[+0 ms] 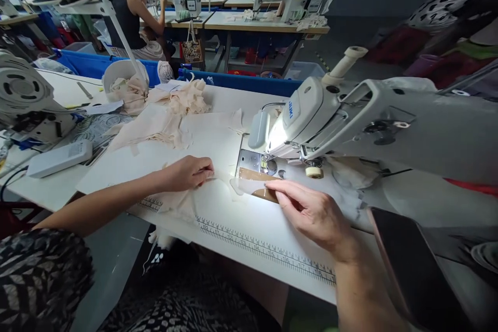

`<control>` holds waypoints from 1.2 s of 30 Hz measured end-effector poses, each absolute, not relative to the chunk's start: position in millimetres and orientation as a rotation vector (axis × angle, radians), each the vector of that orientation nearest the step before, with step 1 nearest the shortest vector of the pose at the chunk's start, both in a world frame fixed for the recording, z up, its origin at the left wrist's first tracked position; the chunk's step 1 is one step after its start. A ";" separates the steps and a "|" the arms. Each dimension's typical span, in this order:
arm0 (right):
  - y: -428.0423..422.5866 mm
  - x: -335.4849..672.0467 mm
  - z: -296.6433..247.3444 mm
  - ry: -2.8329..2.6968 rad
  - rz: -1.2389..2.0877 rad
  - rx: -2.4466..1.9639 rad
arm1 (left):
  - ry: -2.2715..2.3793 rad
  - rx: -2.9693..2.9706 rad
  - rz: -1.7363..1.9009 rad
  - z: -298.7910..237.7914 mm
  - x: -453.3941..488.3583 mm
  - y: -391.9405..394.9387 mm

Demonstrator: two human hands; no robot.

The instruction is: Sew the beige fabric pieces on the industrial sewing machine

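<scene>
My left hand (193, 172) is closed in a pinch on a thin, pale piece of fabric (179, 206), which trails down over the table's front edge. To its right, my right hand (313, 212) pinches a translucent whitish strip (249, 187) with a rounded left end; whether it is cloth or plastic I cannot tell. The strip lies over a brown patch (268, 194) of the machine bed, in front of the metal needle plate (252, 160). Above the plate, the lit head of a white sewing machine (298, 114) hides part of the needle area.
Beige fabric pieces (151, 127) lie behind my left hand, beside a white box (60, 160). A dark phone (414, 264) stands near my right forearm. A ruler tape (264, 246) runs along the front edge. Across the room, a person (128, 15) sits at another machine.
</scene>
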State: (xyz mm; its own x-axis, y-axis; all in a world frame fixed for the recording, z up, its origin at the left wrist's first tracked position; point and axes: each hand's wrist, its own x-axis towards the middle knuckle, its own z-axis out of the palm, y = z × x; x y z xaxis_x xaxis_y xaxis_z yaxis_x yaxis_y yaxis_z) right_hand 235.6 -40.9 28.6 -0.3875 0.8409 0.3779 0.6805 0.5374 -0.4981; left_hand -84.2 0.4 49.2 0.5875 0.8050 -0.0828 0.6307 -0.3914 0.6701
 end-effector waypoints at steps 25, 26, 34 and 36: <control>-41.5 231.2 24.9 -2.267 0.027 -1.211 | 1.083 2.139 0.280 38.0 17.3 47.1; -41.1 232.8 25.2 -2.246 0.005 -1.250 | 1.097 2.139 0.281 37.3 17.8 46.9; -41.0 234.6 21.4 -2.259 -0.040 -1.390 | 1.083 2.125 0.327 32.8 16.7 48.0; -41.1 234.4 20.4 -2.261 -0.025 -1.398 | 1.083 2.108 0.333 34.0 16.2 46.8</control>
